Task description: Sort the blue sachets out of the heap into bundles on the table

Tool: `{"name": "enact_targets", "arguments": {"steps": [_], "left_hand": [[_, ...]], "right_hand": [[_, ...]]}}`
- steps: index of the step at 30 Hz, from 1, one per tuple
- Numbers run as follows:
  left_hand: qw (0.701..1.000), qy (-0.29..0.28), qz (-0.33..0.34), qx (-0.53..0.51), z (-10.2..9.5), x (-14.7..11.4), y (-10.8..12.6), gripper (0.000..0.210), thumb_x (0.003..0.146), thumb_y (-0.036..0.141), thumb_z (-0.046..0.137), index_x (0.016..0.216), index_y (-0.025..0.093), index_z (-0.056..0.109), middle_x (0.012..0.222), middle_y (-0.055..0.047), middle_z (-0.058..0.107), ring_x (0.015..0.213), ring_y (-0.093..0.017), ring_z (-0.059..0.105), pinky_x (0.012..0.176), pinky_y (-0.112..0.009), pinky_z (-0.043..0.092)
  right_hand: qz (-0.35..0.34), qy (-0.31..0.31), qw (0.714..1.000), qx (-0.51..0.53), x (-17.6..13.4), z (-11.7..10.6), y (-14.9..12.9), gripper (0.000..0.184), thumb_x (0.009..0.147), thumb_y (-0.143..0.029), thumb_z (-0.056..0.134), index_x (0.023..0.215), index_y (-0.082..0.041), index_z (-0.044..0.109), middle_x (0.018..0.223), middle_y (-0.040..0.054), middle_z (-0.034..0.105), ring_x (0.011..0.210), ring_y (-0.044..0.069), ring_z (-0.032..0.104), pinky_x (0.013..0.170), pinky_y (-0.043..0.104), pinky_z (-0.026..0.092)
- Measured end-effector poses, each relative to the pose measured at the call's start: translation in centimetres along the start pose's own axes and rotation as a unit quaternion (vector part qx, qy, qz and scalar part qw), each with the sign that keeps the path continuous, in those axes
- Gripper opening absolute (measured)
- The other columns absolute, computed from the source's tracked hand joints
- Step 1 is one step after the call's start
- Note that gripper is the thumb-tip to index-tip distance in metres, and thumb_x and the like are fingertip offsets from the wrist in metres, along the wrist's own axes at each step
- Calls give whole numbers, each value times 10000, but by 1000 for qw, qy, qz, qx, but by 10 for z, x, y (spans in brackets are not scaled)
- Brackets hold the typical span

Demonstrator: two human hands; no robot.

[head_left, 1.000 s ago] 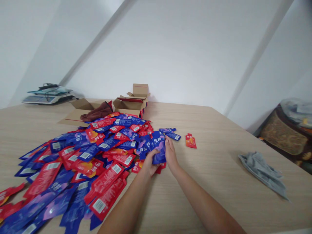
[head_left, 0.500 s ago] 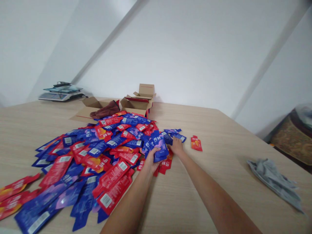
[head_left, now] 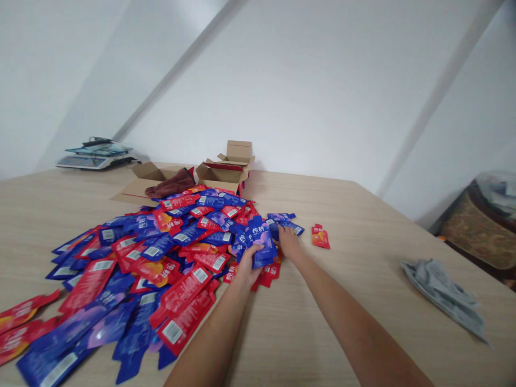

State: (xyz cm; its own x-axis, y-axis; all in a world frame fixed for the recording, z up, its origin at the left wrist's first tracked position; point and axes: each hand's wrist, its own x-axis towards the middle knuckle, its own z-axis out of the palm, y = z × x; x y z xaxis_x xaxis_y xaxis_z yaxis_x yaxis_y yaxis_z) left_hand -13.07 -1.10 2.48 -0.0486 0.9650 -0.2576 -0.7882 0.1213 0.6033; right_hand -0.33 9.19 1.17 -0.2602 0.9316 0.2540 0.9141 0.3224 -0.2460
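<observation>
My left hand point(head_left: 249, 266) is closed around several blue pouches point(head_left: 262, 242), fanned out with their printed fronts facing up. Just right of them, my right hand point(head_left: 289, 243) reaches over the right edge of the pile, fingers stretched and touching blue pouches point(head_left: 273, 230); its thumb is mostly hidden. More blue pouches point(head_left: 296, 228) lie beyond those fingers. Red pouches point(head_left: 268, 275) show beneath the held ones. To the left spreads a large mixed heap of red and blue spouted pouches point(head_left: 197, 277).
One red pouch point(head_left: 320, 236) lies alone at right. A crumpled grey cloth point(head_left: 443, 293) rests on the table point(head_left: 346, 322) further right. Open cardboard boxes point(head_left: 221, 174) and a brown cloth point(head_left: 171, 183) sit behind the heap. A scale point(head_left: 94, 160) stands at the far left.
The view has shifted slightly, moving the scene left. My right hand has moved a little left towards the held pouches. My left hand keeps its hold.
</observation>
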Motion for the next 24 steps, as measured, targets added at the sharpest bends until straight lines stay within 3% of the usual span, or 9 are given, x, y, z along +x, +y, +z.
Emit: {"name": "enact_targets", "arguments": {"steps": [4,10,15,19,24], "left_hand": [[1000,1,-2,-2,-4,3,-1,306,683,105,645,983,101,584,850,-87,694,697,-189,679,652,-303,571],[1000,-12,-9,-9,-8,6,-2,348,669,91,660,1008,98,581,870,-91,699,728,-207,685,693,-339,570],[1000,-18,-19,-2,-6,2,-2,307,673,96,627,977,93,585,829,-96,700,712,-213,685,682,-329,563],[1000,14,8,25,-3,1,-4,318,637,79,653,949,104,595,770,-62,696,629,-173,670,645,-286,556],[997,-5,29,68,2,0,-11,417,596,80,708,996,107,593,792,-63,699,648,-190,673,654,-315,554]], "right_hand": [[21,-1,1000,18,15,6,-14,423,857,-88,395,1274,-63,466,1066,235,618,1057,284,539,856,414,415],[-1,8,999,36,12,7,-11,300,842,-75,416,1093,-103,579,1010,213,646,982,252,594,846,377,432],[-9,4,1000,13,-8,-2,6,303,834,-58,410,1096,-100,555,1050,218,631,999,237,580,846,352,413],[-2,5,1000,-2,-18,-32,26,284,832,-104,420,1065,-139,578,945,149,661,890,224,596,785,322,396],[-67,101,991,-63,-29,-88,30,279,864,-192,368,786,-180,635,860,91,636,902,215,509,874,347,289]]}}
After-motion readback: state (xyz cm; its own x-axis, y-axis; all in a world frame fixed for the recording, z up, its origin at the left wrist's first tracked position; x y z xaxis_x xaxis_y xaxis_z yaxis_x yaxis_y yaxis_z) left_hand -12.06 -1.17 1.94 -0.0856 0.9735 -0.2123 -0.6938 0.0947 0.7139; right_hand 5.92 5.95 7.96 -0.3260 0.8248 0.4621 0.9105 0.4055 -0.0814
